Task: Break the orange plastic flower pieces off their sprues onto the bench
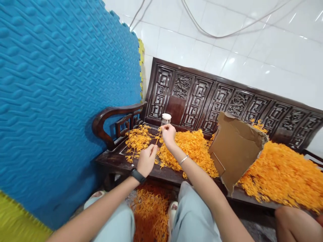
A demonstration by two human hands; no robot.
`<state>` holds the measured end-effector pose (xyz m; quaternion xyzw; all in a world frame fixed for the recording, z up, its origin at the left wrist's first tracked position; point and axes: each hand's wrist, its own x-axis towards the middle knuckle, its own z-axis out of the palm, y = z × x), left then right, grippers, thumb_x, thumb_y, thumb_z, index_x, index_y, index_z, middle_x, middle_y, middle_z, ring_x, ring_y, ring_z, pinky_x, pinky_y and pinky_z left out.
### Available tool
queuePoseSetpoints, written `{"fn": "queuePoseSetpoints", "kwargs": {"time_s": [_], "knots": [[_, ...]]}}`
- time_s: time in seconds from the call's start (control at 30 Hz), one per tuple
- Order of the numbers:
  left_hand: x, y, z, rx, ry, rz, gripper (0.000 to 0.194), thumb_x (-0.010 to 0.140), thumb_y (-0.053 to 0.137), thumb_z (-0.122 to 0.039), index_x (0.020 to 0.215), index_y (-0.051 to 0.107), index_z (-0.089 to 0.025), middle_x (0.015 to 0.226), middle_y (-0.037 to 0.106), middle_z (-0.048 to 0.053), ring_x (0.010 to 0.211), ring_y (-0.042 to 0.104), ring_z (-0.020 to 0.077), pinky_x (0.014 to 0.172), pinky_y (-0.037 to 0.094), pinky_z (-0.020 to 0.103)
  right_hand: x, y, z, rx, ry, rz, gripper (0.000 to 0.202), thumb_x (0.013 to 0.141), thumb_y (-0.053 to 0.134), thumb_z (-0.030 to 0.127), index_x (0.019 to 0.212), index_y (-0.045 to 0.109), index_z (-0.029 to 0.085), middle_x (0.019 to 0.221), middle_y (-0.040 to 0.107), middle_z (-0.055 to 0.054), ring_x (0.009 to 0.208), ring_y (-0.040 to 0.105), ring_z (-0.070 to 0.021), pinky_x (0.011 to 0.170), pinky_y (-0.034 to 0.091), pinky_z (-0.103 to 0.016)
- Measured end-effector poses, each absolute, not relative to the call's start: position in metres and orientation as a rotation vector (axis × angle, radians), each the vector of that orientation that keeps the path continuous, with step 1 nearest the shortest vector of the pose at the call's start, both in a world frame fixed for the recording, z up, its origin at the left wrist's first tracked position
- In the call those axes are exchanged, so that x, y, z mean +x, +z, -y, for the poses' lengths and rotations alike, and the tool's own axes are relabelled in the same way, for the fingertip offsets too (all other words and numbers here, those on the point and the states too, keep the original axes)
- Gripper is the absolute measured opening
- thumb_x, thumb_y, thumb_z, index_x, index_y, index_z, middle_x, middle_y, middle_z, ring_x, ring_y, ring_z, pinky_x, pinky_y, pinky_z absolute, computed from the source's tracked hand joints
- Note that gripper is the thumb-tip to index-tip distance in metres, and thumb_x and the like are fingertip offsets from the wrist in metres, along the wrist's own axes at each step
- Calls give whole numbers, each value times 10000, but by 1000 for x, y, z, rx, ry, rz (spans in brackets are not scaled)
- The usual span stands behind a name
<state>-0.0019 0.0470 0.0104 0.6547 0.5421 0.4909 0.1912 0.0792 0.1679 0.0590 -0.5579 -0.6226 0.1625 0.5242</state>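
Left hand (147, 160): fingers pinched on the lower end of a thin orange sprig (156, 138); black watch at the wrist. Right hand (168, 133): fingers closed on the upper end of the same sprig; silver bangle on the forearm. The sprig runs slantwise between the two hands, held just above the worktop.

Worktop (118, 161): seat of a dark carved wooden bench, curved armrest at its left end, fretwork backrest behind.

Small orange pile (137, 139): loose branching pieces on the seat, left of the hands. Large orange heap (194, 149): just right of the right hand, reaching to the cardboard. Clear jar (166, 119): white lid, upright against the backrest, just behind the right hand.

Cardboard box (234, 148): torn open, tilted, standing on the seat between the large heap and a further orange mass (282, 174) at the right end.

Floor: orange scraps (151, 211) between the person's feet. Blue foam mat (63, 90): upright at left, yellow piece at its foot. Another person's knee (295, 223): lower right corner.
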Motion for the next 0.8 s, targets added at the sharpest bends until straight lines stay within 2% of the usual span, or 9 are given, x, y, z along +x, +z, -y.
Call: {"fn": "queuePoseSetpoints", "kwargs": {"time_s": [0.07,0.13,0.23,0.33,0.43,0.57,0.63,0.73,0.8], "knots": [[13,9,-36,1876,1329,-1470,317,847,260,-307,597,423,-202,449,315,-60,444,367,121,463,245,236,92,71,-190,-1407,293,1475,187,796,385,156,778,570,137,884,623,-97,844,554,-178,735,400,-252],[29,10,-20,1951,1247,-1367,334,864,264,-308,592,426,-202,489,405,-39,478,429,119,479,289,227,113,85,-213,-1466,223,1510,232,829,357,180,867,576,115,959,607,-129,902,545,-194,765,397,-270],[43,13,-5,2040,1145,-1265,329,877,281,-320,613,442,-207,530,488,-20,512,491,128,510,321,226,143,94,-240,-1522,196,1721,166,796,488,188,905,591,115,915,622,-86,847,557,-169,749,414,-256],[40,15,-7,2090,1087,-1258,292,872,291,-292,620,418,-213,528,495,-12,516,510,148,516,302,244,161,84,-251,-1610,228,1975,145,786,577,199,897,597,107,862,619,-53,786,571,-143,731,449,-267],[28,13,-16,2129,1062,-1284,267,860,311,-279,614,396,-216,507,474,-16,509,506,162,510,271,256,170,66,-247,-1692,246,2172,222,853,529,281,996,561,114,980,579,-60,854,572,-157,755,481,-334],[9,13,-19,2146,1056,-1322,261,859,312,-281,638,432,-212,521,495,-18,510,509,157,516,280,251,174,49,-234,-1698,270,2325,271,868,508,297,1089,523,141,1085,538,-77,939,552,-178,795,477,-363],[-1,15,-19,2130,1076,-1355,273,862,305,-294,639,438,-209,523,490,-24,506,500,149,517,289,245,173,44,-225,-1649,314,2362,252,859,522,276,1067,535,134,1087,540,-79,957,546,-184,813,468,-373],[-18,17,-20,2070,1145,-1428,302,870,284,-326,642,441,-206,538,471,-25,525,489,143,531,303,240,171,38,-206,-1523,435,2374,187,854,479,151,1011,565,96,1092,553,-113,991,539,-192,847,443,-357],[-27,18,-23,2024,1194,-1476,313,874,269,-342,665,456,-201,546,456,-28,533,478,139,542,310,239,168,36,-187,-1426,555,2386,253,843,412,87,1052,554,101,1094,571,-115,963,562,-171,823,452,-310]]}}
